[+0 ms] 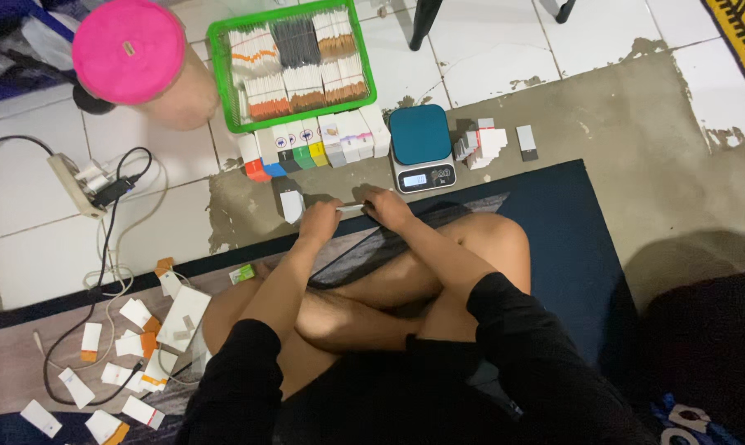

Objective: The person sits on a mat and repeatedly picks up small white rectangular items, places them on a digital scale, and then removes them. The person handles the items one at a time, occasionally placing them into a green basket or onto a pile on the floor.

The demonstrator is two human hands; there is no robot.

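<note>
- left hand (319,224) and right hand (386,206) both pinch a thin white paper strip (352,208) between them;
- uneven pull might tear it;
- small teal-topped digital scale (422,148) sits near; a stray elbow could knock it

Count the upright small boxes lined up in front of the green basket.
About 9, in one row of small boxes on the floor between the green basket and the person's hands, ending beside the scale. Boundaries are blurry; some may be hidden.
</note>
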